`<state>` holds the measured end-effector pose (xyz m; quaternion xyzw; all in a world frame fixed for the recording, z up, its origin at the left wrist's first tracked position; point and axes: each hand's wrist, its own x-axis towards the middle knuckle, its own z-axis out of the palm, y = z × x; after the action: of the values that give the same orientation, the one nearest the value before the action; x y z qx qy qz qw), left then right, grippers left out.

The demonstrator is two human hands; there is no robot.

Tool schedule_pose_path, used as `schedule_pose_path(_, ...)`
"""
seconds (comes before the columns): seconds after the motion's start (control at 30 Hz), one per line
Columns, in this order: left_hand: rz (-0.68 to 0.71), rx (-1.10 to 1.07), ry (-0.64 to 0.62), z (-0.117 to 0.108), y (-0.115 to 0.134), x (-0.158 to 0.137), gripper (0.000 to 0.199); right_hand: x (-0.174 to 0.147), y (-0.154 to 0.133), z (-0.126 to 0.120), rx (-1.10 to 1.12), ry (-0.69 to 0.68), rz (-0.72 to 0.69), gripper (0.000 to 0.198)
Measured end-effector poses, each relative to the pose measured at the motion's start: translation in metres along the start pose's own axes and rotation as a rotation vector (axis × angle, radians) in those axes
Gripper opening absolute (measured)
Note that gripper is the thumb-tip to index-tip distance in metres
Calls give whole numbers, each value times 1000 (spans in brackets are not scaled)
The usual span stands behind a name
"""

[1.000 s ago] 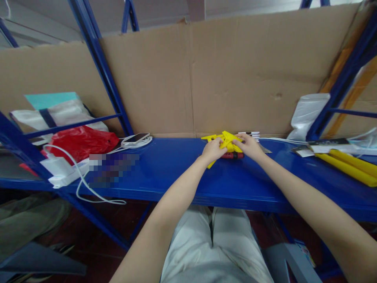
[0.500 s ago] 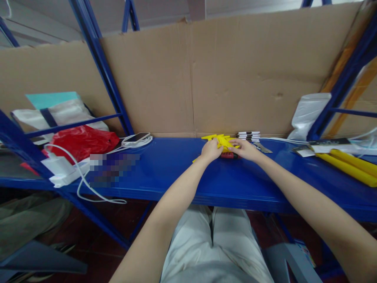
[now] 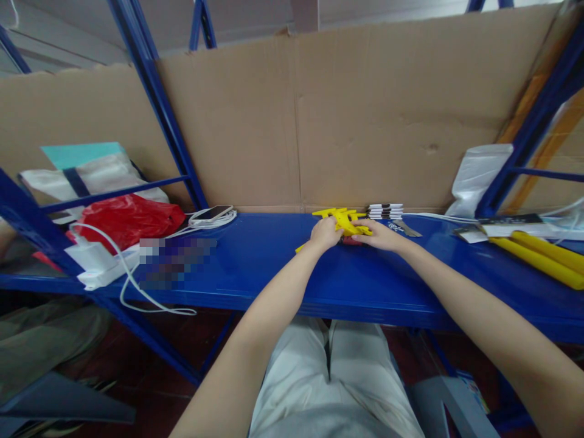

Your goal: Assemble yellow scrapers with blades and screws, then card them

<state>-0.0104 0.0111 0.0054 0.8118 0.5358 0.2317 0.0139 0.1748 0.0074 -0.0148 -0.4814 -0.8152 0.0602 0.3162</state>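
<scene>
My left hand (image 3: 325,234) is closed on the left side of a bright yellow plastic piece (image 3: 345,222) with several arms sticking out, held low over the blue shelf top. The piece's exact kind cannot be made out. From the other side, my right hand (image 3: 382,236) has its fingers bent round the piece's right end. Beneath the right fingers lies a small dark red object (image 3: 352,241), mostly covered. A thin yellow tip (image 3: 300,248) pokes out left of my left wrist.
Behind my right hand sits a stack of small black-and-white packs (image 3: 385,211), with a flat metallic strip (image 3: 408,229) beside it. Yellow tubes (image 3: 542,258) lie far right. Leftward are a phone (image 3: 214,213) on coiled white cable, a red bag (image 3: 130,222) and a power strip (image 3: 107,271).
The yellow piece has turned slightly between my hands, and more of it shows. My right hand has shifted a little downward, covering more of the dark red object.
</scene>
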Motion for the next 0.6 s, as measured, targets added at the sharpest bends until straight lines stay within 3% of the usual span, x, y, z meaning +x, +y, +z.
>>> schedule_pose_path(0.2, -5, 1, -7, -1, -3, 1, 31, 1, -3, -1, -52, -40, -2, 45)
schedule_pose_path(0.37, -8, -23, -14, 0, -5, 2, 28, 4, 2, -13, -91, 88, 30, 39)
schedule_pose_path(0.47, -21, -42, -13, 0, -4, 2, 27, 2, 12, -28, -238, 168, 107, 36)
schedule_pose_path(0.6, -24, -54, -20, 0, -3, 1, 27, -8, 25, -53, -513, 242, 319, 34)
